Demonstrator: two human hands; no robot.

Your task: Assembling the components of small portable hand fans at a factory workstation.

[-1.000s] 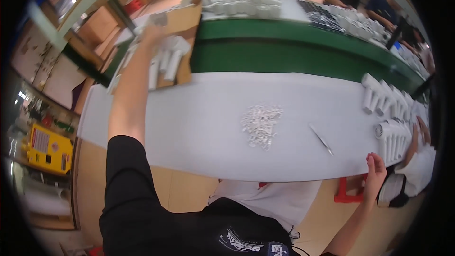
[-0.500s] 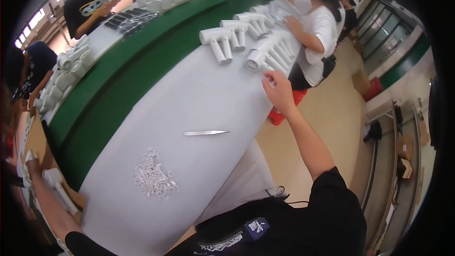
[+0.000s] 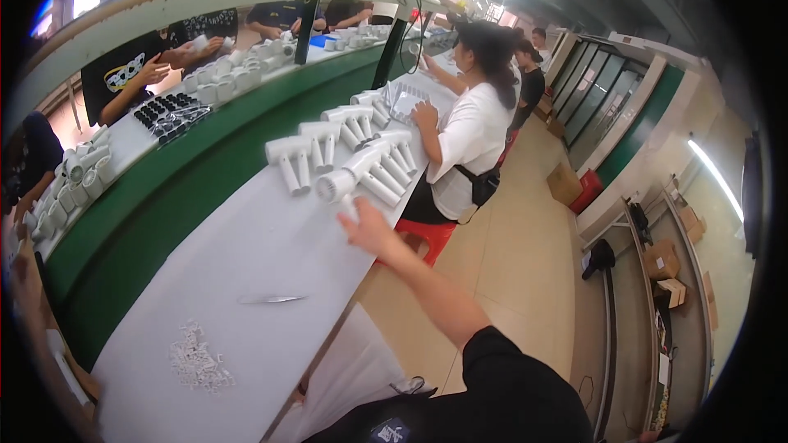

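Note:
My right hand (image 3: 369, 230) is at the near end of a cluster of white hair dryers, its fingers closed around the handle of the nearest hair dryer (image 3: 335, 187). Slight blur softens the fingertips. Behind that one, several more hair dryers (image 3: 287, 152) lie in rows, handles toward me. Tweezers (image 3: 272, 299) rest on the white tabletop (image 3: 209, 267). Closer to me is a loose pile of small white plastic parts (image 3: 199, 361). My left hand does not show in the current view.
A co-worker in a white top (image 3: 472, 131) sits on a red stool (image 3: 427, 238) beyond the dryers, hands on a clear tray (image 3: 404, 100). A green divider (image 3: 222, 143) runs along the table; people across it handle white parts. Shelves with cartons (image 3: 661, 261) stand right.
The view has swung right and up, shifting the table leftward. My right hand has gone from hovering beside the dryers to the nearest one's handle. My left hand has left the view.

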